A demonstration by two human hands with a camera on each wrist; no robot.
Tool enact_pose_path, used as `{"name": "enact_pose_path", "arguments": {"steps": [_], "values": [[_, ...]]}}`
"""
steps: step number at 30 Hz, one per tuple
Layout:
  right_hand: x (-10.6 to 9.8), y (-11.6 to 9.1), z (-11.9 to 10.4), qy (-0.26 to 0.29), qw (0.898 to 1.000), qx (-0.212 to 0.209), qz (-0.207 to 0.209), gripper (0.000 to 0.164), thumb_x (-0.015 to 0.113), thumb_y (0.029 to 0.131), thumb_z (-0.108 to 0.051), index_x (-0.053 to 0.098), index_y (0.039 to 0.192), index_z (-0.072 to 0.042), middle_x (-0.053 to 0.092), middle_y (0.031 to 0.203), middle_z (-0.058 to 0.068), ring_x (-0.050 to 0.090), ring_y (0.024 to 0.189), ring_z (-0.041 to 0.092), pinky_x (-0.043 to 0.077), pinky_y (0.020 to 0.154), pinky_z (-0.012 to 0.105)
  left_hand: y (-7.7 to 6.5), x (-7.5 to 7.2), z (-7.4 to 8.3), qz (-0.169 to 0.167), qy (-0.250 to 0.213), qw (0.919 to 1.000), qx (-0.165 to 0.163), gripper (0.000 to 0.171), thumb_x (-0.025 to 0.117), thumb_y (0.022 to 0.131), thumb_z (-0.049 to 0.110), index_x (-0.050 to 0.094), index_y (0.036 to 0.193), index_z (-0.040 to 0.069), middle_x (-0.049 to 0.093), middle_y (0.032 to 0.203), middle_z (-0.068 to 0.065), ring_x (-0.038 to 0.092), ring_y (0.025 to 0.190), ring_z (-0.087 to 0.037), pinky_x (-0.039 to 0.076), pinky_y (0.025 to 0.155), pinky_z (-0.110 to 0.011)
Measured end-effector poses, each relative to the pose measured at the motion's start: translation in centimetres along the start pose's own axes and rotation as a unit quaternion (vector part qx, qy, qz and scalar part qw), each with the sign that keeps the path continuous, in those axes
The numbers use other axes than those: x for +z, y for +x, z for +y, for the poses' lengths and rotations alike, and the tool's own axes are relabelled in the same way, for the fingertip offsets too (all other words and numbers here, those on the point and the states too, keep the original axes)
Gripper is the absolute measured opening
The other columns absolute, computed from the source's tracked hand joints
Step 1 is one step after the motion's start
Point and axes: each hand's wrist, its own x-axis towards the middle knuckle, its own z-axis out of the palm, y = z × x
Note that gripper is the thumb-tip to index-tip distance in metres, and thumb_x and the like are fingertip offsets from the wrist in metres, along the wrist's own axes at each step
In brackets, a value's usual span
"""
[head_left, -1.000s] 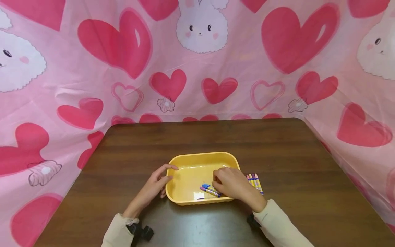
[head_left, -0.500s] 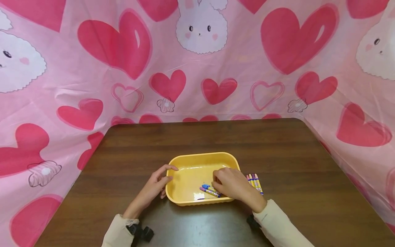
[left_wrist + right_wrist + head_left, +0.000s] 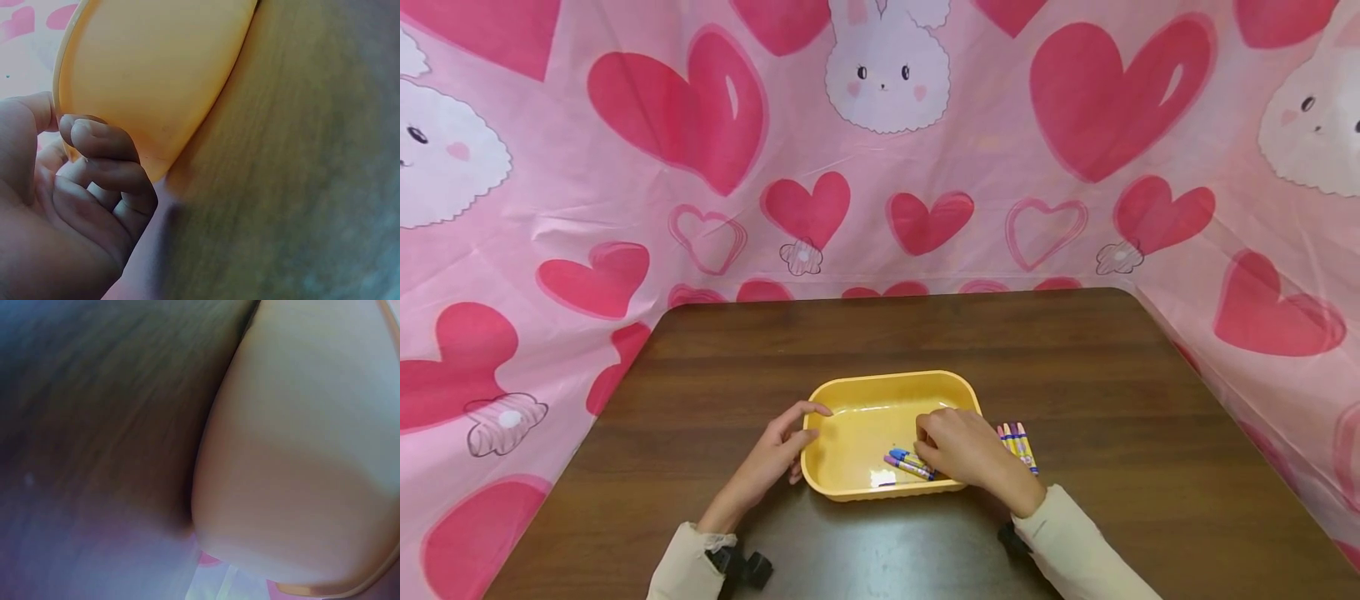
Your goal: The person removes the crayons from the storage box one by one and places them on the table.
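Observation:
A yellow tray [image 3: 857,433] with rounded corners lies on the table in the head view. At its left end my left hand [image 3: 775,448] grips the rim, and the left wrist view has the fingers [image 3: 103,140] curled against the tray wall [image 3: 156,69]. Inside the tray, a blue crayon [image 3: 900,455] and a pinkish-purple crayon [image 3: 908,466] lie side by side near the front. My right hand [image 3: 962,446] reaches over the tray's right part, its fingers curled down at the blue crayon's right end, which is hidden. Only the tray's outside [image 3: 294,456] fills much of the right wrist view.
Several crayons [image 3: 1018,448] in yellow wrappers lie in a row just right of the tray, partly behind the right wrist. The dark wooden table [image 3: 887,333] meets a pink cloth [image 3: 985,150] with hearts and rabbits at the back and sides.

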Motion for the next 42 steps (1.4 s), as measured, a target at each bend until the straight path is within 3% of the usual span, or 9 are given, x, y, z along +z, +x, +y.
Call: {"name": "enact_pose_path", "arguments": {"steps": [22, 27, 31, 36, 42], "values": [[0.04, 0.02, 0.18, 0.000, 1.000, 0.003, 0.004, 0.019, 0.067, 0.087, -0.022, 0.059, 0.071, -0.022, 0.047, 0.061, -0.013, 0.043, 0.054, 0.006, 0.036, 0.047, 0.026, 0.39, 0.15, -0.11, 0.003, 0.009, 0.9999, 0.000, 0.028, 0.051, 0.103, 0.009, 0.054, 0.130, 0.005, 0.042, 0.059, -0.007, 0.044, 0.043, -0.012, 0.044, 0.039, -0.025], [-0.01, -0.10, 0.28, 0.015, 1.000, -0.011, -0.003, 0.018, 0.071, 0.087, -0.031, 0.062, 0.074, -0.023, 0.048, 0.062, -0.015, 0.044, 0.056, 0.004, 0.036, 0.047, 0.024, 0.34, 0.28, -0.06, 0.004, 0.009, 0.9999, -0.006, 0.028, 0.051, 0.102, 0.009, 0.054, 0.130, 0.006, 0.042, 0.059, -0.006, 0.044, 0.043, -0.012, 0.044, 0.040, -0.024], [-0.29, -0.19, 0.30, 0.042, 0.998, -0.033, -0.035, 0.022, 0.079, 0.082, -0.038, 0.063, 0.072, -0.025, 0.050, 0.064, -0.018, 0.045, 0.060, 0.003, 0.038, 0.050, 0.023, 0.25, 0.29, -0.07, 0.003, 0.012, 0.9999, -0.006, 0.028, 0.052, 0.102, 0.010, 0.054, 0.130, 0.006, 0.041, 0.058, -0.005, 0.044, 0.043, -0.012, 0.043, 0.040, -0.024], [-0.59, -0.04, 0.33, 0.072, 0.994, -0.049, -0.060, 0.020, 0.078, 0.084, -0.030, 0.063, 0.071, -0.025, 0.051, 0.064, -0.018, 0.046, 0.059, 0.002, 0.039, 0.051, 0.022, 0.10, 0.16, -0.07, 0.008, 0.019, 0.9998, -0.005, 0.028, 0.053, 0.102, 0.011, 0.055, 0.130, 0.007, 0.040, 0.058, -0.004, 0.043, 0.042, -0.012, 0.043, 0.039, -0.024], [-0.62, 0.02, 0.62, 0.103, 0.993, -0.046, -0.041, 0.015, 0.071, 0.087, -0.020, 0.064, 0.074, -0.023, 0.050, 0.061, -0.015, 0.044, 0.055, 0.003, 0.038, 0.050, 0.022, 0.04, 0.23, 0.10, 0.010, 0.028, 0.9995, -0.012, 0.028, 0.051, 0.103, 0.011, 0.055, 0.130, 0.008, 0.041, 0.060, -0.005, 0.043, 0.043, -0.012, 0.044, 0.040, -0.024]]}}
